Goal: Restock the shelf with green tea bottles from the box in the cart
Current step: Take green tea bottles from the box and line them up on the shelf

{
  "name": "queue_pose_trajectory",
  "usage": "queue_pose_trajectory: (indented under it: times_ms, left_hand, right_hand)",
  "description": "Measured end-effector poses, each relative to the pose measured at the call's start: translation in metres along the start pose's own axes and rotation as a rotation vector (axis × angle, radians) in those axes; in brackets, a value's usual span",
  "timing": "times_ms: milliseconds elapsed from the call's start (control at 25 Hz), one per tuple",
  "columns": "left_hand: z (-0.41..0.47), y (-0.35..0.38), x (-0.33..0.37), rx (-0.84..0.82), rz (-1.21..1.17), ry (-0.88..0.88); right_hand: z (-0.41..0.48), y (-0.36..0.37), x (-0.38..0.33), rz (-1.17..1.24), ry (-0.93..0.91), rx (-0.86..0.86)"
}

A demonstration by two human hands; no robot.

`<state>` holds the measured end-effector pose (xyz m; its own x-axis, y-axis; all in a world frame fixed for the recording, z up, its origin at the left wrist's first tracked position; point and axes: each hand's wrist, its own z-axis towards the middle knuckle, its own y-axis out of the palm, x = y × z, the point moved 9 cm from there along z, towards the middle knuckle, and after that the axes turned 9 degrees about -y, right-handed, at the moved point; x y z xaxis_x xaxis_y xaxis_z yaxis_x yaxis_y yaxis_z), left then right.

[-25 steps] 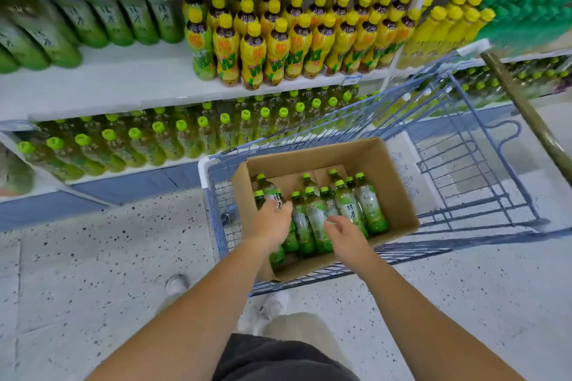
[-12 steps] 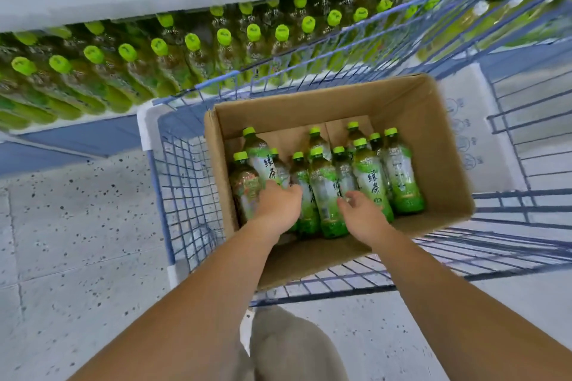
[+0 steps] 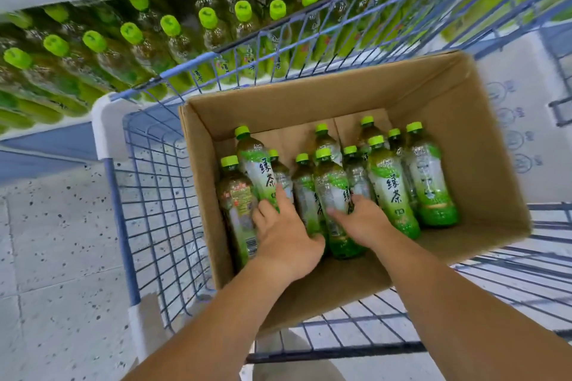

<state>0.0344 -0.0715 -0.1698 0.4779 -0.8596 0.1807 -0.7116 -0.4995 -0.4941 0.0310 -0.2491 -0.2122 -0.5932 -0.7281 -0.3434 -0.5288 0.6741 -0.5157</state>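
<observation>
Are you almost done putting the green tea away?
Not nearly. Shelf bottles already stand in rows. The left hand grips a leaning bottle, the right hand a middle bottle, both inside the box. About eleven bottles sit there, none lifted out yet.

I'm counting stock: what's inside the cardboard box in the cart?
About eleven green tea bottles, green-capped, leaning together. Left hand and right hand cover some lower halves; anything beneath them is hidden.

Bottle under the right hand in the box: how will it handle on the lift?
The bottle looks full to the neck, so probably heavy for its size. Its glossy label under the right hand may be slippery. It leans on neighbours in the half-empty box, so they could tip once it leaves.
</observation>
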Motion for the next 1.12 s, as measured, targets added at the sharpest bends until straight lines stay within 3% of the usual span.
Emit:
queue_pose_trajectory:
  times_ms: [280,360,440,600,880,1120]
  left_hand:
    - [-0.004,-0.003,0.004,0.096,-0.05,0.076]
    - [-0.013,-0.003,0.021,0.217,0.02,0.221]
    - [-0.018,0.014,0.036,0.21,-0.042,0.332]
    - [0.014,0.066,0.04,-0.058,-0.354,0.082]
    - [0.055,0.074,0.053,-0.035,-0.425,-0.105]
    - [0.063,0.057,0.043,-0.104,-0.403,0.002]
  right_hand:
    - [-0.005,-0.004,0.002,0.05,-0.02,-0.022]
    - [-0.003,-0.025,0.005,0.028,-0.044,0.061]
    - [-0.004,-0.06,0.018,0.035,-0.025,0.202]
    - [0.001,-0.091,0.059,-0.087,0.082,0.25]
    - [0.019,-0.073,0.08,0.0,0.159,0.208]
    - [0.01,-0.074,0.067,0.108,0.117,0.201]
